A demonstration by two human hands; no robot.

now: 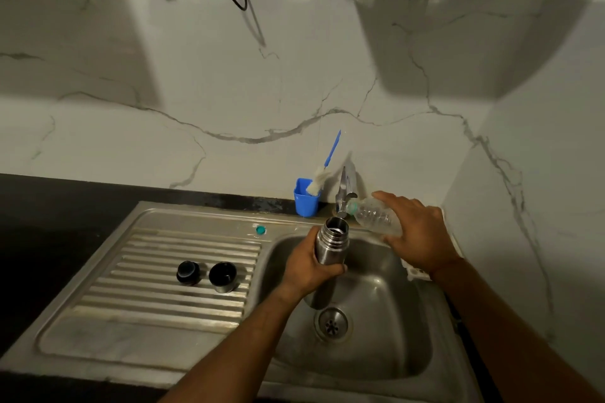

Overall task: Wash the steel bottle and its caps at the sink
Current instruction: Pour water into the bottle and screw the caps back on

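Our left hand (307,267) grips the open, shiny steel bottle (331,244); our right hand (417,232) tilts a clear plastic bottle (373,214) beside its mouth.

Steel bottle (331,244): brushed metal, dull sheen. Sink (386,366): stainless steel, satin, ribbed drainboard (170,285) scuffed. Two caps (188,272) (223,275): glossy black plastic. Clear bottle (376,216): ridged transparent plastic. Blue cup (306,198): smooth plastic. Wall (229,75): polished veined marble
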